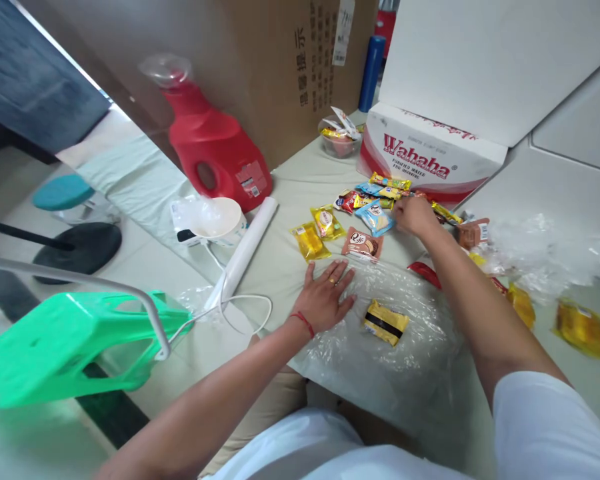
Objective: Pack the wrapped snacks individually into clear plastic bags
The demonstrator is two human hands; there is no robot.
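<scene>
On the tabletop (300, 190), a blue, squarish plastic-wrapped snack (375, 219) is set just left of the nearer right hand (414, 215), whose grip's closure cannot be told, the left hand (327, 298) being laid flat, fingers apart.

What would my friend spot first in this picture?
Probably the big red jug beside the brown cardboard, then the green plastic thing at the lower left. Next come the colourful snack packets in front of the Wahaha box, with the right hand at them and the left hand spread flat nearby.
</scene>
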